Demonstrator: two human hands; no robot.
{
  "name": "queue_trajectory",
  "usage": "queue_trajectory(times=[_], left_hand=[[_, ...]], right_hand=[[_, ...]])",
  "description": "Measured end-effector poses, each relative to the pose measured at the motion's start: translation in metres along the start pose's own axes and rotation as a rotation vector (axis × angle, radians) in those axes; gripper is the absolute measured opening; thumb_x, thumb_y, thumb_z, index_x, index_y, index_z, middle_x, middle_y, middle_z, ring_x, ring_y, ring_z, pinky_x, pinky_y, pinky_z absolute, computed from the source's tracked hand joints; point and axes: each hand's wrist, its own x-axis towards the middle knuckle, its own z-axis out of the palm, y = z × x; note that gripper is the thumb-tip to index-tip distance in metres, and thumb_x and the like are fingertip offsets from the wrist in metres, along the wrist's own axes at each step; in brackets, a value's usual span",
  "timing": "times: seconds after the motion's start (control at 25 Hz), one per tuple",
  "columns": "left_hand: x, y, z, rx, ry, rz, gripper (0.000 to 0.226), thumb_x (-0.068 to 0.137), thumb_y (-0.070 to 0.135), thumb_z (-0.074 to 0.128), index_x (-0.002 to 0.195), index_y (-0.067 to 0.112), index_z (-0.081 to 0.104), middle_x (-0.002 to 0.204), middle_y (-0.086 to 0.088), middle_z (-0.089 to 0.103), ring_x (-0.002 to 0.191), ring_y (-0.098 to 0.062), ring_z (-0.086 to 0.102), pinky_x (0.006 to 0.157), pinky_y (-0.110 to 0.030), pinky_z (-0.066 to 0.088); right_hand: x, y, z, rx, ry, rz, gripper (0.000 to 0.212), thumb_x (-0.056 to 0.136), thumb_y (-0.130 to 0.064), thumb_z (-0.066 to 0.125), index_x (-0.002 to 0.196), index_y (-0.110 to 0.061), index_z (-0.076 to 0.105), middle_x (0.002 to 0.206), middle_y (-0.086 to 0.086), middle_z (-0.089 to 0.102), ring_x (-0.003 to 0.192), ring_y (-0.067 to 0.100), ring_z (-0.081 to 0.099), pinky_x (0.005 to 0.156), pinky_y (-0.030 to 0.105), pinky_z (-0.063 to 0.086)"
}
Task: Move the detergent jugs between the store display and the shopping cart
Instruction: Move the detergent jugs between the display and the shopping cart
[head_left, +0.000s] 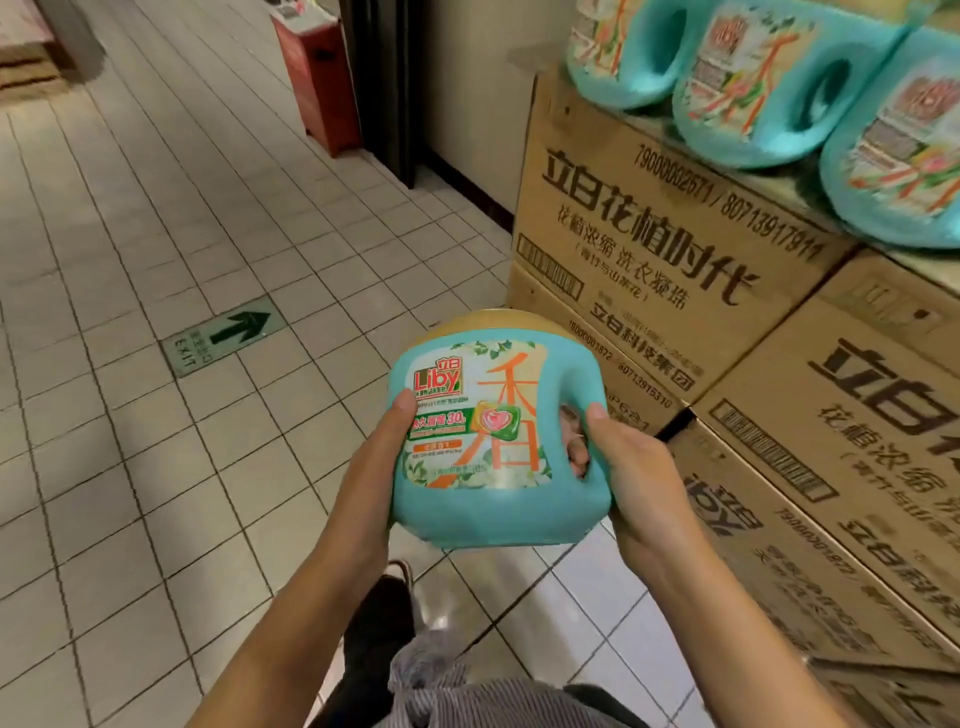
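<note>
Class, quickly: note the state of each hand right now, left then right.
Left hand: holding the detergent jug by its side, thumb on the label.
Right hand: holding the same jug by its handle.

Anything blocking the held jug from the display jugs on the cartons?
Nothing visible: open air separates the held jug, in the left hand and right hand, from the display jugs atop the cartons. The cart is not in view.
</note>
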Motion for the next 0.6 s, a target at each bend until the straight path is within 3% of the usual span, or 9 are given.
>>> queue_trajectory(times=[0.12,0.28,0.44,0.6], left_hand=[[0.060,0.031,-0.013,0.081,-0.146,-0.002,0.053,0.068,0.071,0.067,0.102,0.030,0.074,0.103,-0.005,0.076,0.091,-0.023,0.074,0.065,-0.025,0.058],[0.132,0.080,-0.011,0.132,-0.335,-0.005,0.062,0.060,0.052,0.083,0.110,0.019,0.067,0.104,-0.009,0.076,0.087,-0.025,0.075,0.062,-0.025,0.057],[0.180,0.120,0.018,0.146,-0.506,-0.015,0.052,0.052,0.044,0.089,0.097,0.025,0.073,0.099,-0.010,0.076,0.084,-0.027,0.075,0.059,-0.028,0.058],[0.217,0.154,0.063,0.127,-0.637,0.019,0.071,0.050,0.041,0.088,0.112,0.018,0.066,0.103,-0.010,0.075,0.088,-0.029,0.074,0.061,-0.031,0.059]], right_hand=[[0.031,-0.014,0.027,0.052,0.088,-0.060,0.040,0.099,-0.031,0.052,0.061,-0.018,0.059,0.063,0.009,0.049,0.058,0.021,0.046,0.049,0.021,0.041],[0.058,-0.038,0.055,0.131,0.250,-0.165,0.048,0.099,-0.032,0.049,0.053,-0.017,0.050,0.060,0.009,0.052,0.066,0.025,0.047,0.056,0.028,0.039],[0.073,-0.067,0.060,0.199,0.341,-0.282,0.038,0.092,-0.037,0.057,0.061,-0.015,0.052,0.065,0.013,0.052,0.062,0.023,0.048,0.053,0.026,0.039],[0.088,-0.107,0.046,0.206,0.392,-0.462,0.019,0.078,-0.038,0.071,0.074,-0.020,0.068,0.072,0.005,0.065,0.064,0.015,0.060,0.054,0.023,0.046]])
